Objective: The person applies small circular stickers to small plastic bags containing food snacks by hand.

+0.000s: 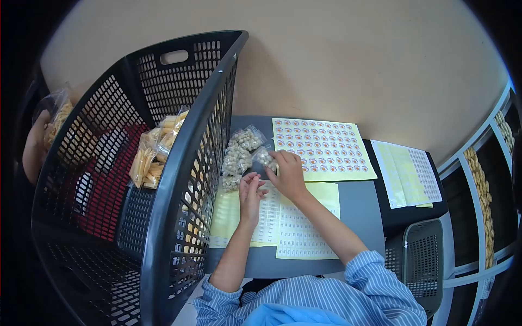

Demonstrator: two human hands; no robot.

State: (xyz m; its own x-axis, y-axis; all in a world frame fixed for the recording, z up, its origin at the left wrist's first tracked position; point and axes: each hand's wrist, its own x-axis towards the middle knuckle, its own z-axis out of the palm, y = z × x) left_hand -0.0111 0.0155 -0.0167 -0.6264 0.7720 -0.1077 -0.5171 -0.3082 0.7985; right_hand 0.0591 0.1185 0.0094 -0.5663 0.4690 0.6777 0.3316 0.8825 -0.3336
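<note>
Forearms bare, well apart at the elbows. Left forearm [236, 252] angled forward; left hand [250, 200] relaxed, fingers loosely curled, palm inward. Right forearm [330, 224] reaches forward-left; right hand [290, 173] slightly ahead, thumb and fingers bent, pinching.

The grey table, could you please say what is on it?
Bags of pale pieces, one at the right hand, and label sheets. Anything under the sheets is covered; the basket partly hides the left side.

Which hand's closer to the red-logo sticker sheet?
Right: right hand is at the left edge of the sticker sheet; left hand is farther left, over the label sheet.
</note>
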